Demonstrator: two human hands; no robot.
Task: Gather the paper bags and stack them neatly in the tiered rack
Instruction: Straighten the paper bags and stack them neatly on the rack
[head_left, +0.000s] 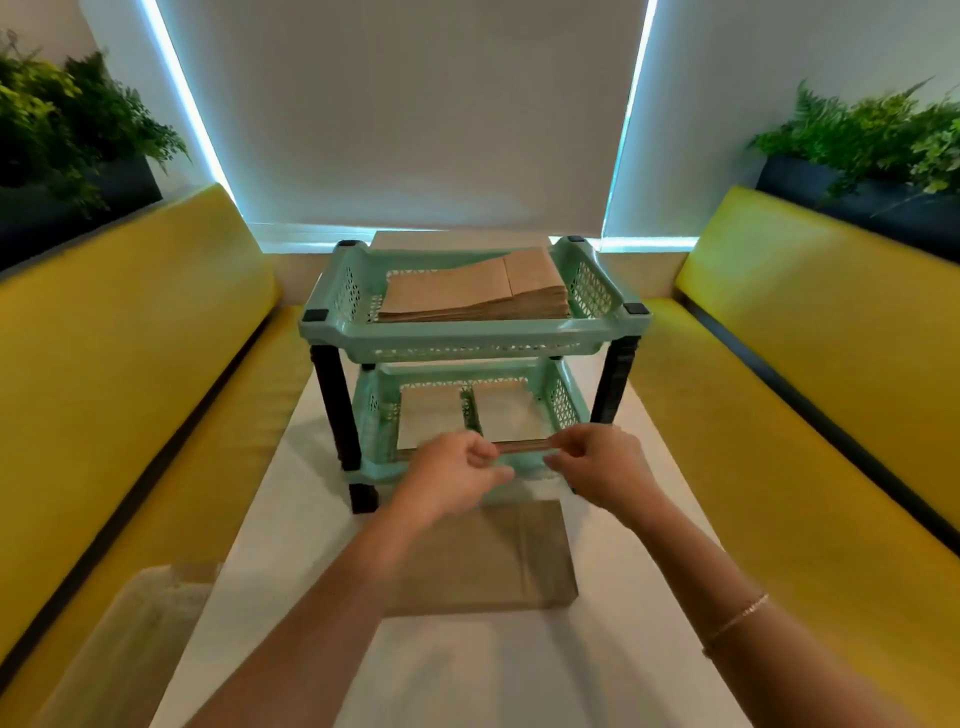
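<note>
Here both hands are pinching a thin bundle of paper bags (522, 446) edge-on, the left hand (451, 474) holding its left end and the right hand (597, 462) its right end, each grip closed tight on it at the front rim of the lower tray (563, 402) of the tiered rack (470, 338). A brown stack (475, 293) is lying in the upper tray. Another bag (493, 561) is lying flat on the white counter (291, 540), nearer the person, with one more (150, 613) at the left edge.
</note>
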